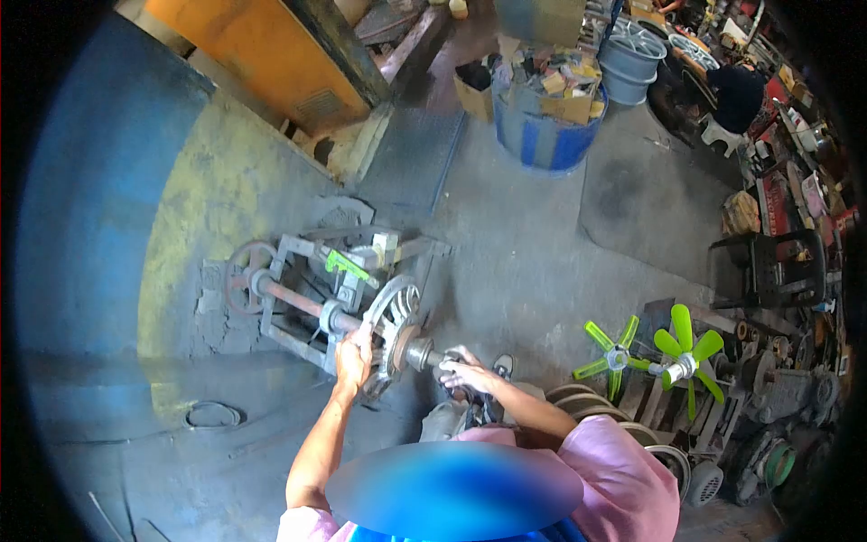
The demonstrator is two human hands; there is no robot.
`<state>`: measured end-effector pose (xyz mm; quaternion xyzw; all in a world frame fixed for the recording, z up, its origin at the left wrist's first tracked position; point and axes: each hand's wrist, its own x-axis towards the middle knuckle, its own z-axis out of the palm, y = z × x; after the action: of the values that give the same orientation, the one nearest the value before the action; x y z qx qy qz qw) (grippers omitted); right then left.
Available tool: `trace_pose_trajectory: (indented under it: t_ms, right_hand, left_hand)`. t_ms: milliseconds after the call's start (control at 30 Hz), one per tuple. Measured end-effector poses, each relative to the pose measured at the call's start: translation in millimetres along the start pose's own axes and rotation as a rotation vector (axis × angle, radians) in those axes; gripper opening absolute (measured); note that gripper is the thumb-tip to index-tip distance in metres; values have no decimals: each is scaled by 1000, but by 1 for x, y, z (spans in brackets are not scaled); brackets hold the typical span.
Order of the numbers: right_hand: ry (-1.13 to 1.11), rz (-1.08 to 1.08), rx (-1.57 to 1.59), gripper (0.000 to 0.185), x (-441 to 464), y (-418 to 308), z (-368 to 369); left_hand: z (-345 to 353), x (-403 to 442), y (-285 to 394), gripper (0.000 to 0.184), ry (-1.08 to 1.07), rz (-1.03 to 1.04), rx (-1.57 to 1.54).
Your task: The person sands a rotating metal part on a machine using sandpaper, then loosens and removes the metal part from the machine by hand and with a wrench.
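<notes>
A metal frame [312,352] on the floor carries a rusty shaft [293,298] with a spoked handwheel [242,280] at its far left end. On the near end sits a spoked metal wheel [404,303], with a round hub piece [418,353] in front of it. My left hand [353,358] is closed on the left rim of the metal wheel. My right hand [467,372] is at the shaft's tip, its fingers curled around something dark that is too small to make out. A bright green bracket-like piece [347,266] lies on top of the frame.
Two green fan-bladed wheels [617,359] stand at right among stacked rims [587,400] and machine parts. A blue drum [551,135] full of scraps is at the back. Beside the wall stands an orange cabinet [271,54]. Far right, a person in dark clothing [736,98] sits near a stool.
</notes>
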<state>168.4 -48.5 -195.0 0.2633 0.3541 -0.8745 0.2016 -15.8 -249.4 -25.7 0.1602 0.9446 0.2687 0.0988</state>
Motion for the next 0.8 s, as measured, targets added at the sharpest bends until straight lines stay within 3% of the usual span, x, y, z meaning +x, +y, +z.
trace_pose_trajectory:
  t_ms: [33, 67, 100, 133, 167, 233, 300, 367, 400, 433, 500, 567, 600, 633, 700, 767, 800]
  right_hand:
    - [22, -74, -147, 57, 3, 2, 3]
    - [84, -211, -502, 53, -16, -16, 14]
    - [237, -621, -833, 51, -3, 5, 12]
    - [321, -693, -1032, 51, -21, -7, 24]
    - [191, -641, -1004, 52, -12, 5, 14]
    - [186, -734, -1087, 58, -17, 2, 14]
    - [305, -691, -999, 72, -27, -13, 29]
    - [210, -32, -125, 84, -6, -1, 21]
    - [114, 139, 73, 98, -9, -14, 19]
    - [-4, 446, 329, 103, -4, -17, 8]
    - [-251, 482, 368, 90, 2, -10, -6]
    - [-231, 402, 322, 81, 17, 2, -17]
    - [-113, 321, 242, 57, 1, -13, -3]
    - [-113, 323, 238, 57, -6, -18, 8]
    - [136, -82, -92, 34, -15, -14, 23]
    - [140, -164, -237, 43, -10, -1, 23]
    - [260, -439, -663, 47, -17, -1, 30]
  left_hand:
    - [2, -3, -4, 37, 34, 69, 29]
    - [1, -4, 0, 39, 38, 58, 21]
    - [10, -2, -21, 39, 75, 168, 15]
    - [6, -3, -13, 40, 27, 107, 59]
    - [1, -4, 2, 42, 20, 48, 8]
    - [5, -3, -7, 42, 57, 102, 23]
    - [-6, -6, 11, 43, -1, -7, 64]
    - [-11, -7, 18, 41, -17, -40, 17]
    - [-11, -7, 19, 39, -28, -52, -34]
    - [-8, -7, 18, 39, -28, -57, -36]
    - [-7, -5, 14, 40, -11, -17, -48]
    - [-8, -4, 11, 40, -28, -35, -33]
    - [-8, -4, 12, 40, -35, -32, -59]
    - [-8, -4, 11, 40, -38, -32, -86]
    - [-10, -4, 9, 41, -50, -39, -73]
    - [-10, -5, 8, 41, -58, -27, -94]
    - [-9, -5, 7, 43, -40, -6, -85]
